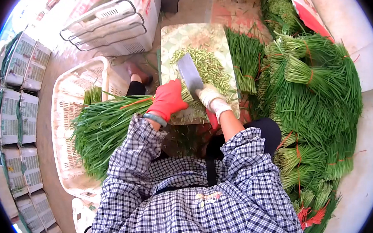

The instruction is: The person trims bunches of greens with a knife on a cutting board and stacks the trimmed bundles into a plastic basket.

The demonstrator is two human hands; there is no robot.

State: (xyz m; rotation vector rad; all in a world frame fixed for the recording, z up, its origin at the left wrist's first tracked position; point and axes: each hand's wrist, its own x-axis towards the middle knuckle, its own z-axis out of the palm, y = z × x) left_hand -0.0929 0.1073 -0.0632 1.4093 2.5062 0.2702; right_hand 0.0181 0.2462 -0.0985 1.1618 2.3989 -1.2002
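My left hand [168, 99], in a red glove, is closed round a bunch of garlic chives [107, 121] near its stem end. The long leaves trail left over a white crate, and an orange tie runs along them. In my right hand [210, 97], in a pale glove with some red on it, is the handle of a broad-bladed cleaver [189, 72]. Its blade points up and left, just beside the stem ends and my left hand. Short cut stem pieces [206, 63] are scattered over the chopping board [175, 32] beneath the blade.
Tied chive bundles [316, 78] are heaped along the right wall. The white plastic crate [57, 150] stands at my left, below a white basket with a wire handle [110, 27]. Stacked crates [19, 103] line the far left. Someone's foot [139, 74] shows beside the board.
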